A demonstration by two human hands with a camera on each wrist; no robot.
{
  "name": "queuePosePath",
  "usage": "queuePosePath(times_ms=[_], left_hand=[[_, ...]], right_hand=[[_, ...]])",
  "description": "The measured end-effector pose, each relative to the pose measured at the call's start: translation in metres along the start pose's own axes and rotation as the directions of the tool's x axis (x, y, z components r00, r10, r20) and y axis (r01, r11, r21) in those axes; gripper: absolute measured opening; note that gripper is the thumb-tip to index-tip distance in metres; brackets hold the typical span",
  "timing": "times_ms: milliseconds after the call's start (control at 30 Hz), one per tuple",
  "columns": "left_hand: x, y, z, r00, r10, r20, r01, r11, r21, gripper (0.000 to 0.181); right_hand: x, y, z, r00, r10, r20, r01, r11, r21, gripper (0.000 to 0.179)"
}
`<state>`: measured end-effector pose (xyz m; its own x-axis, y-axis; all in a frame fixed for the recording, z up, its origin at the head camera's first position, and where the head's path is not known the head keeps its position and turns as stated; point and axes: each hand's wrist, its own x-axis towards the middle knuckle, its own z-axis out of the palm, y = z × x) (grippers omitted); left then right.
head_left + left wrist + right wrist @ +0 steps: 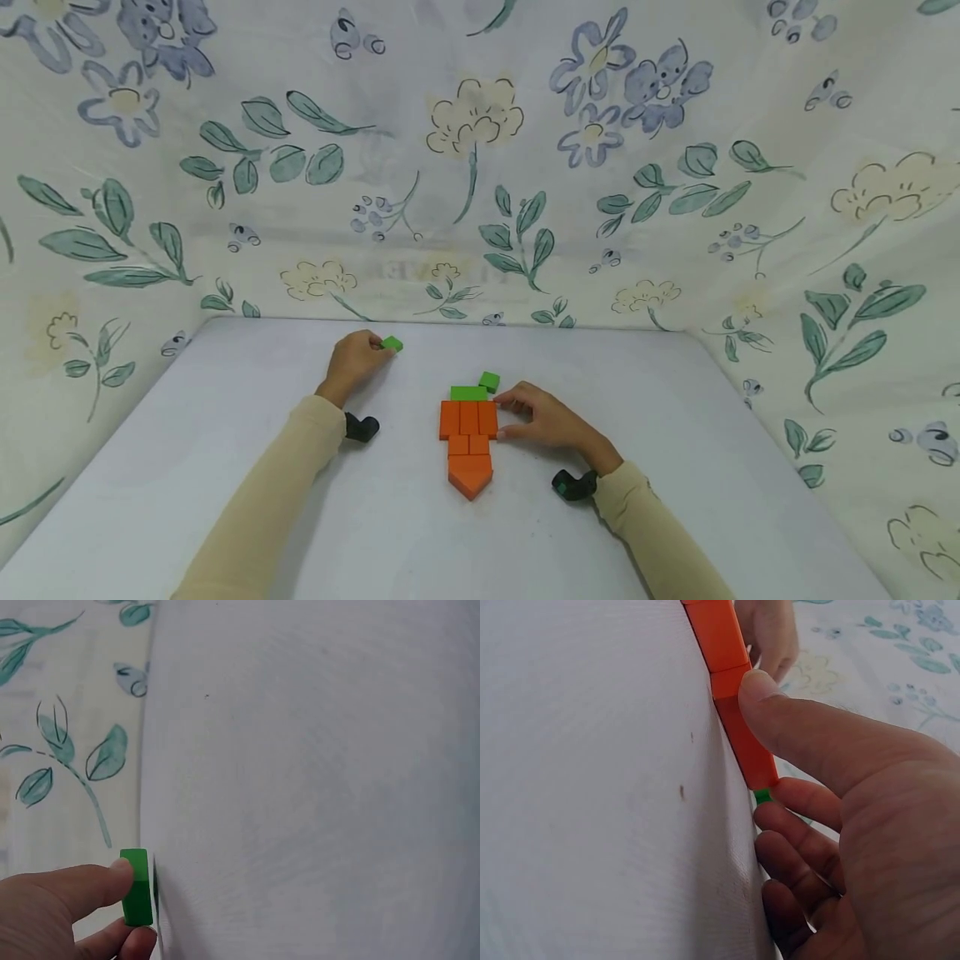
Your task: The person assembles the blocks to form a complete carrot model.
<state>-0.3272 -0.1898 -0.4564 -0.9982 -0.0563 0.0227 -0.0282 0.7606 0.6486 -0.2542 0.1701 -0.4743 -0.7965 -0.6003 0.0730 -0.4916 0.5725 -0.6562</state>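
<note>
My left hand (354, 360) pinches a small green block (392, 343) between thumb and fingers, near the table's far edge. The left wrist view shows this green block (136, 888) close up, thumb on its side. At the middle lies an arrangement of orange blocks: three long ones side by side, two smaller ones (458, 445) below, then a pointed orange piece (470, 475). A green rectangular block (468, 392) tops the row, and a small green block (489, 382) sits tilted at its right corner. My right hand (551, 417) holds the rightmost long orange block (488, 419) between thumb and index finger.
The arrangement lies on a white table (405, 533). A floral cloth (480, 242) hangs behind and along both sides. Black wrist devices sit on the left wrist (363, 427) and the right wrist (574, 485).
</note>
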Motion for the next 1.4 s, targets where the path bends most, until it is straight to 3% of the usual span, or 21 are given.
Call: queuePosePath(times_ms=[167,400,600,800,967,1400], left_hand=[[0.000,0.004,-0.004,0.999,-0.014,0.042,0.016,0.998,-0.061,0.046],[-0.016,0.022,-0.004,0.993,0.083,0.079,-0.072,0.988,-0.137,0.051],[-0.035,0.037,0.010,0.979,0.188,0.076,-0.175,0.973,-0.153,0.048],[-0.046,0.041,0.028,0.981,0.170,0.098,-0.152,0.974,-0.168,0.042],[-0.050,0.043,0.038,0.974,0.190,0.122,-0.168,0.971,-0.168,0.039],[-0.052,0.042,0.060,0.960,0.273,0.068,-0.264,0.957,-0.120,0.034]], right_hand=[[0.000,0.001,0.001,1.000,-0.003,-0.009,0.003,1.000,0.003,0.051],[0.000,0.002,0.000,1.000,-0.009,-0.009,0.009,1.000,0.006,0.052],[-0.001,0.001,-0.002,1.000,-0.001,-0.014,0.001,1.000,0.011,0.051],[-0.001,-0.001,-0.002,1.000,0.010,0.001,-0.010,1.000,0.016,0.052],[0.000,-0.001,-0.001,1.000,0.014,-0.008,-0.014,1.000,0.015,0.051],[-0.001,0.001,0.000,1.000,0.023,-0.004,-0.023,1.000,0.008,0.052]])
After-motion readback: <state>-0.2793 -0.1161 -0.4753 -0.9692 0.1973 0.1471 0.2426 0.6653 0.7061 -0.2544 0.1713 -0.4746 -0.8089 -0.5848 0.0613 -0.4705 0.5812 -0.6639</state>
